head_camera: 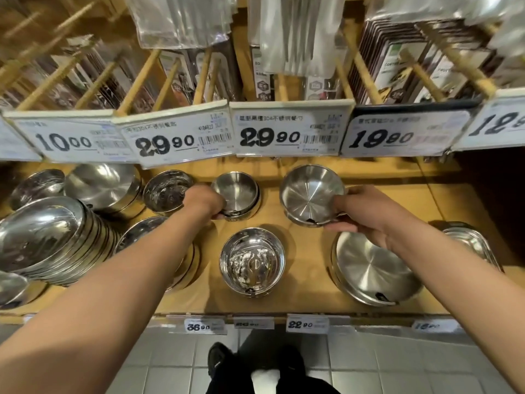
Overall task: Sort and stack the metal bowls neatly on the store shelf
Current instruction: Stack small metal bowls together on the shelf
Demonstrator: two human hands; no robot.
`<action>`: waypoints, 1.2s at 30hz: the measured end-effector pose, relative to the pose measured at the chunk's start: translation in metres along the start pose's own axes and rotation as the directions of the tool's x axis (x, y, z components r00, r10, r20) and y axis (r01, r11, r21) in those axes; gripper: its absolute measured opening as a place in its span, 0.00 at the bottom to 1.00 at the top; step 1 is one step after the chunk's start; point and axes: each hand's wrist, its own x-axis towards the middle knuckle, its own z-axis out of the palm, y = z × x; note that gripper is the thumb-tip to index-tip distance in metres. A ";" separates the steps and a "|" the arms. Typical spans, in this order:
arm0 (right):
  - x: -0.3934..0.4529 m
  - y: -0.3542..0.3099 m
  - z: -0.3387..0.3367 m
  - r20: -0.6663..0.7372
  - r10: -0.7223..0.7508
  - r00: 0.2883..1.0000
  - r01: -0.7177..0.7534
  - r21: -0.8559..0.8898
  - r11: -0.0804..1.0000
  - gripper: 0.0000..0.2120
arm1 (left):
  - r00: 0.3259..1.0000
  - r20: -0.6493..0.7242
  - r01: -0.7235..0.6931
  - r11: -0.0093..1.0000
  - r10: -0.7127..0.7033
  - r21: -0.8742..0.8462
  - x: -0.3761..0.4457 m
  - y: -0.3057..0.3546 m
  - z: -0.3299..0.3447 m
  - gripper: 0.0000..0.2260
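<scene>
my left hand [208, 201] is curled round the near rim of a small straight-sided bowl stack [237, 194] at the back of the wooden shelf [306, 231], thumb side over the lip and fingertips tucked under the front edge. my right hand [362, 214] pinches the right rim of a wider brushed bowl [309, 193], thumb on top, fingers beneath; that bowl is tilted toward me and sits over another bowl of the same kind, though i cannot tell whether the two touch.

just left of my left hand stands a shiny deep bowl [167, 191], and past it a large overturned bowl [103, 184] with another tilted one [37, 187] beside it. in front of those a long stack of shallow mirror-bright bowls [54, 243] leans on its side. my left forearm crosses over a further stack [181, 251] that is mostly hidden.

between my arms, near the front edge, sits a polished deep bowl [252, 261]. under my right wrist lies a broad flat brushed dish stack [369, 268], and at the far right a rounded rectangular tray [471, 243].

price cards [267, 133] hang above the shelf, smaller price tags [306, 324] line its front lip, and packaged cutlery [284, 46] hangs overhead. grey floor tiles [369, 365] and my dark shoe [217, 359] show below.
</scene>
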 end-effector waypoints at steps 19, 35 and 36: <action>-0.028 -0.015 0.020 0.197 0.029 0.980 -0.038 0.043 0.998 0.06 | 0.987 0.157 0.089 0.706 0.032 -0.703 -0.113 -0.051 -0.099 0.13; -0.105 0.001 0.115 0.213 -0.066 0.975 0.053 0.064 0.997 0.09 | 0.994 0.091 0.042 0.571 0.056 -0.820 -0.179 -0.182 -0.171 0.12; -0.114 0.001 0.128 0.227 -0.079 0.971 0.063 0.079 0.995 0.09 | 0.995 0.084 0.042 0.562 0.050 -0.826 -0.183 -0.195 -0.180 0.11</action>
